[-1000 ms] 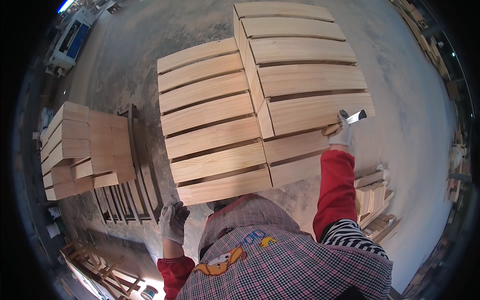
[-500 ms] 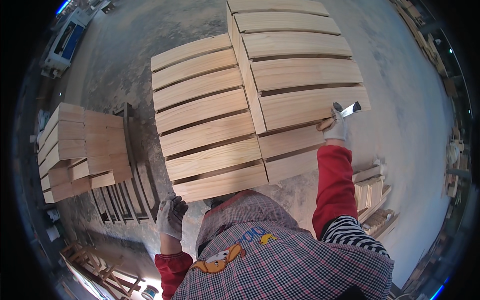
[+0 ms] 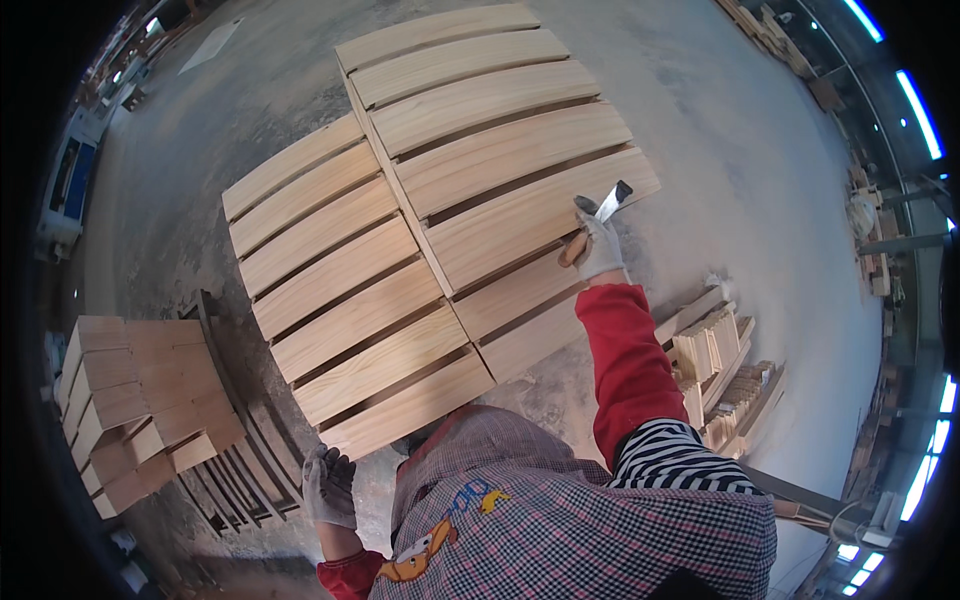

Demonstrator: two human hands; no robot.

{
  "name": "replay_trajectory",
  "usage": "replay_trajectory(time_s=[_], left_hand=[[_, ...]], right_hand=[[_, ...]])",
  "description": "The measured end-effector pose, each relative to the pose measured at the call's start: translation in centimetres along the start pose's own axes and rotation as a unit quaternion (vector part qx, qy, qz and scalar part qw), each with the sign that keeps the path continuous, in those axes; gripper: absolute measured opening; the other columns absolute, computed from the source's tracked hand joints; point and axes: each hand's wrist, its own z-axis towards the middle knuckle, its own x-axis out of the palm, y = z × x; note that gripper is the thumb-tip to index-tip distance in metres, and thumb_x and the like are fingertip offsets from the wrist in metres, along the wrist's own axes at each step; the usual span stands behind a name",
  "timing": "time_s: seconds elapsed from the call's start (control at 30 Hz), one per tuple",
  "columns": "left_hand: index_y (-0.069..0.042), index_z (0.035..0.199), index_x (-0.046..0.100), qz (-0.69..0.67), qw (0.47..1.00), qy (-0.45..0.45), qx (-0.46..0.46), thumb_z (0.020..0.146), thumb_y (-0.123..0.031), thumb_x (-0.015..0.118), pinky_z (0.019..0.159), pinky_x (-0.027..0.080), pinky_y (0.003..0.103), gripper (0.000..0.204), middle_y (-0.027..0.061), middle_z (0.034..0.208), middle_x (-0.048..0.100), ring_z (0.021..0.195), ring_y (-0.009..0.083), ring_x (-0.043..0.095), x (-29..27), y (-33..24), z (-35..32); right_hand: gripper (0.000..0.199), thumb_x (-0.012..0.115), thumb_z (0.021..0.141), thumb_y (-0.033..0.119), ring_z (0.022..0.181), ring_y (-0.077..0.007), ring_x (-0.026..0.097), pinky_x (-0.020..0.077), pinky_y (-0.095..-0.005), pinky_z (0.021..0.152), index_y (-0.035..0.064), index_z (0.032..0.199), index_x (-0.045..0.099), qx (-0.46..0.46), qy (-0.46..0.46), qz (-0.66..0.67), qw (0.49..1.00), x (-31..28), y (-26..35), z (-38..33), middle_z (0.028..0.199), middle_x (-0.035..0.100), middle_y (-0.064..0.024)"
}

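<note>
My right hand [image 3: 597, 247], in a whitish work glove with dark fingertips, is closed round what looks like a putty knife [image 3: 610, 203]. Its flat silvery blade with a dark end points up and away, over the right end of a pale wooden slat [image 3: 540, 215]. A brown part shows beside the thumb, perhaps the handle. My left hand [image 3: 330, 487], gloved with dark fingers, is at the near left corner of the nearest left-hand slat [image 3: 410, 405]. Its fingers are loosely bent and I see nothing in them; whether they touch the wood I cannot tell.
The slatted wooden pieces stand in two adjoining rows, the right one [image 3: 500, 125] reaching farther. At left, a stack of wooden boxes or boards [image 3: 150, 400] sits beside a dark slatted rack [image 3: 240, 480]. Wood strips [image 3: 710, 355] lie at the right on the concrete floor [image 3: 740, 220].
The view has turned, so the slats now slant and sit farther left. Both hands keep about the same places relative to the slats; the right still grips the putty knife.
</note>
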Motion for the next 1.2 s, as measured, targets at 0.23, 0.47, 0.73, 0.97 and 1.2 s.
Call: replay_trajectory(time_s=[0.23, 0.47, 0.73, 0.97, 1.2], left_hand=[[-0.009, 0.111, 0.056, -0.012, 1.000, 0.022, 0.003, 0.088, -0.023, 0.058, 0.075, 0.053, 0.038, 0.026, 0.0069, 0.095, 0.063, 0.084, 0.0212, 0.063, 0.6, -0.1, 0.1], [-0.008, 0.111, 0.055, -0.028, 0.998, 0.060, -0.004, 0.089, -0.021, 0.056, 0.075, 0.054, 0.036, 0.026, 0.0081, 0.096, 0.063, 0.081, 0.0217, 0.064, 2.1, 0.9, 0.3], [-0.008, 0.114, 0.052, -0.046, 0.998, 0.030, 0.006, 0.088, -0.024, 0.058, 0.074, 0.055, 0.036, 0.031, 0.0083, 0.097, 0.063, 0.083, 0.0223, 0.064, -0.5, 2.5, 0.2], [-0.007, 0.115, 0.051, -0.063, 0.998, -0.009, -0.011, 0.088, -0.024, 0.057, 0.074, 0.053, 0.035, 0.032, 0.0077, 0.095, 0.062, 0.082, 0.0207, 0.063, -0.1, 3.0, -0.5], [-0.005, 0.115, 0.051, -0.083, 0.996, -0.006, -0.012, 0.091, -0.021, 0.053, 0.077, 0.052, 0.034, 0.028, 0.0109, 0.098, 0.061, 0.084, 0.0213, 0.062, -2.0, 3.8, 0.1]], right_hand=[[0.023, 0.049, 0.086, 0.004, 0.046, -0.0051, 0.045, 0.0404, -0.0200, 0.042, 0.0054, 0.106, 0.060, 0.003, -0.012, -0.210, 0.978, 0.5, 7.3, -2.1, 0.067, 0.050, 0.0022], [0.026, 0.053, 0.086, 0.012, 0.051, -0.0088, 0.047, 0.0392, -0.0238, 0.049, 0.0042, 0.110, 0.060, -0.112, 0.256, -0.358, 0.891, 14.1, 8.0, 2.8, 0.066, 0.054, -0.0013], [0.030, 0.056, 0.084, 0.019, 0.085, -0.0259, 0.061, 0.0457, -0.0323, 0.078, 0.0061, 0.111, 0.060, -0.176, 0.389, -0.560, 0.710, 20.2, 5.2, 6.8, 0.092, 0.065, -0.0160], [0.024, 0.058, 0.083, 0.018, 0.082, -0.0214, 0.060, 0.0452, -0.0310, 0.079, 0.0043, 0.103, 0.061, -0.135, 0.399, -0.590, 0.689, 21.1, 4.8, 7.9, 0.087, 0.065, -0.0127], [0.034, 0.060, 0.084, 0.016, 0.065, -0.0123, 0.051, 0.0428, -0.0268, 0.061, 0.0070, 0.116, 0.055, -0.055, 0.475, -0.549, 0.686, 22.0, 6.1, 5.9, 0.073, 0.055, -0.0013]])
